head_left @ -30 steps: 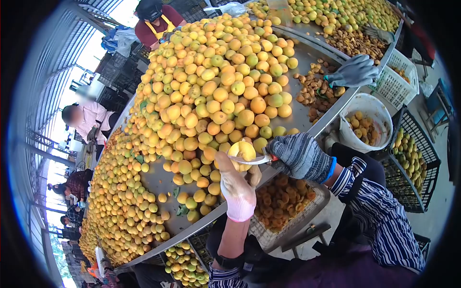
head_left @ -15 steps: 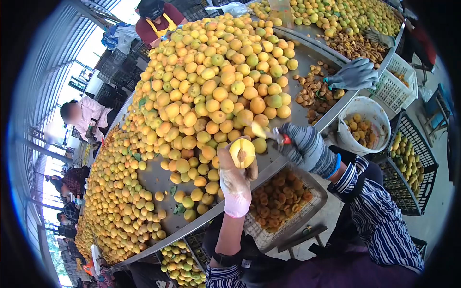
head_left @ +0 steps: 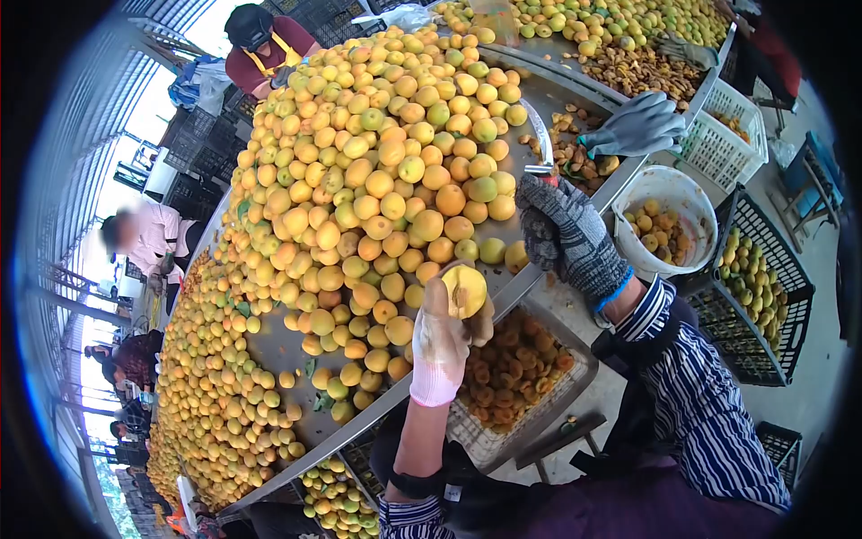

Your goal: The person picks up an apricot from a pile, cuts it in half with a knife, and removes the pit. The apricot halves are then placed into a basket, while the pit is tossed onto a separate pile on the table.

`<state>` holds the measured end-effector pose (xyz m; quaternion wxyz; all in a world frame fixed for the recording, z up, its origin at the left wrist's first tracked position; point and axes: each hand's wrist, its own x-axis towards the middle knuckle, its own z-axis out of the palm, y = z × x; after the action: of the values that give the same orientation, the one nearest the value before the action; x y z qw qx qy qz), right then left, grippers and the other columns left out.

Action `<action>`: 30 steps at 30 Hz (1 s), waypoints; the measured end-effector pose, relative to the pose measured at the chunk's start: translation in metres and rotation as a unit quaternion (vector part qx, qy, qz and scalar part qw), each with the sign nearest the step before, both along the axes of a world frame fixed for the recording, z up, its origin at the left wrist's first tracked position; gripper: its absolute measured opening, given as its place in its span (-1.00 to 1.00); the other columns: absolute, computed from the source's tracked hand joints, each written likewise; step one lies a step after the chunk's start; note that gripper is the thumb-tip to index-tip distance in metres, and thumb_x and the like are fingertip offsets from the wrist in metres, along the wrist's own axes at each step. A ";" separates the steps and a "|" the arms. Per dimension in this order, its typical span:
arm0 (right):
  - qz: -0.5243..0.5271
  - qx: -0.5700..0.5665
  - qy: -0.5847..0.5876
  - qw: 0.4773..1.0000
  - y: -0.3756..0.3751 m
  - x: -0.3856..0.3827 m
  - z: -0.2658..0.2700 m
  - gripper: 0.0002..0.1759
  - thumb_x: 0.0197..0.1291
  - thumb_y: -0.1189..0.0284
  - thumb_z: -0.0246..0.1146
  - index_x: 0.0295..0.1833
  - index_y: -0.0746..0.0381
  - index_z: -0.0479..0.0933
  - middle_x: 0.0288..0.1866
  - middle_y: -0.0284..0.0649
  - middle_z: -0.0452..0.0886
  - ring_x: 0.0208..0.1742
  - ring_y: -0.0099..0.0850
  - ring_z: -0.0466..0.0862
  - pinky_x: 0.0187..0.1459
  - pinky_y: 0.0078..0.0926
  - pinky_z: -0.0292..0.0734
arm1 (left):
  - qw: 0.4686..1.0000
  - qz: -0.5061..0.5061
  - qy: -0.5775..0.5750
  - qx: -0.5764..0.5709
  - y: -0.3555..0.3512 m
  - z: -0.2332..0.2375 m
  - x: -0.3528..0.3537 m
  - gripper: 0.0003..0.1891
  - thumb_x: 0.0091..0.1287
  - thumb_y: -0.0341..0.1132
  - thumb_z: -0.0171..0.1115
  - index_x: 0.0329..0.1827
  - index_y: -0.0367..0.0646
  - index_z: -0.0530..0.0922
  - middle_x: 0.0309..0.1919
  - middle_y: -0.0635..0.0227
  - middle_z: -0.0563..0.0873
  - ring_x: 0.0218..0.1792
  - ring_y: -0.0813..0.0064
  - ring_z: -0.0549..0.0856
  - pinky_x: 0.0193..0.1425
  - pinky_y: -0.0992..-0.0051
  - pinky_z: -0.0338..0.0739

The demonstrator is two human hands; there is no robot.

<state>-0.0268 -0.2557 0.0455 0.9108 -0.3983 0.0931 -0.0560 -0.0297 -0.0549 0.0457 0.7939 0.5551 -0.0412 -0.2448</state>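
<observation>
One knife [head_left: 541, 132], one bucket [head_left: 666, 181] and two pale crates [head_left: 709, 160] were in view. The left hand [head_left: 438, 346] held one cut fruit [head_left: 466, 292]; whole fruits [head_left: 359, 184] on the tabletop [head_left: 269, 346] were too many to count.

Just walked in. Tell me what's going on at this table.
The person is cutting fruit. The left hand holds a cut fruit, its open face showing. The right hand holds a knife, blade raised away from it. Whole fruit lies heaped on the table, and a crate below holds cut pieces.
</observation>
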 end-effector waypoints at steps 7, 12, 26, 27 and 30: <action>0.002 0.217 -0.046 0.975 0.012 0.008 0.008 -0.83 0.16 0.42 0.27 -0.18 0.24 0.49 -0.52 -0.36 0.47 -0.61 -0.53 0.43 -0.56 -0.58 0.37 | 0.995 -0.082 0.040 0.040 -0.008 -0.012 0.002 -0.37 0.42 0.19 -0.19 0.22 -0.23 0.32 -0.21 0.31 0.56 -0.43 0.54 0.62 -0.46 0.64 0.35; 0.006 0.168 -0.015 0.986 0.029 0.011 0.005 -0.85 0.18 0.38 0.27 -0.24 0.22 0.52 -0.70 -0.47 0.37 -0.80 -0.62 0.32 -0.75 -0.65 0.23 | 0.989 -0.101 0.088 -0.068 -0.008 -0.004 -0.001 -0.51 0.42 -0.34 -0.15 0.40 -0.26 0.14 0.05 0.19 0.52 -0.07 0.41 0.61 -0.24 0.58 0.44; 0.059 -0.102 -0.019 0.993 0.082 0.024 0.022 -0.83 0.18 0.34 0.31 -0.22 0.20 0.55 -0.52 -0.52 0.50 -0.58 -0.75 0.42 -0.55 -0.73 0.35 | 0.957 0.104 0.166 -0.215 0.036 -0.011 0.045 -0.36 0.25 0.34 -0.05 -0.12 -0.14 0.48 -0.41 0.36 0.52 -0.46 0.44 0.42 -0.50 0.52 0.21; 0.010 -0.127 -0.028 0.991 0.087 0.037 0.020 -0.83 0.17 0.35 0.33 -0.22 0.20 0.55 -0.53 -0.52 0.49 -0.58 -0.74 0.41 -0.55 -0.72 0.33 | 0.945 0.122 0.199 -0.232 0.030 -0.004 0.042 -0.36 0.25 0.33 -0.05 -0.15 -0.17 0.49 -0.40 0.33 0.53 -0.47 0.41 0.42 -0.50 0.51 0.23; 0.074 0.022 -0.157 0.985 0.074 0.057 0.051 -0.66 0.15 0.47 0.27 0.05 0.27 0.48 -0.31 -0.32 0.58 -0.39 -0.54 0.58 -0.45 -0.59 0.52 | 0.934 0.122 0.240 -0.235 0.028 0.003 0.040 -0.41 0.36 0.22 -0.16 -0.07 -0.20 0.49 -0.37 0.27 0.55 -0.47 0.40 0.45 -0.49 0.48 0.31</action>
<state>0.0302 -0.1818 0.0969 0.9244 -0.3699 -0.0793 -0.0478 0.0099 -0.0265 0.0487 0.9117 0.2784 0.1623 -0.2549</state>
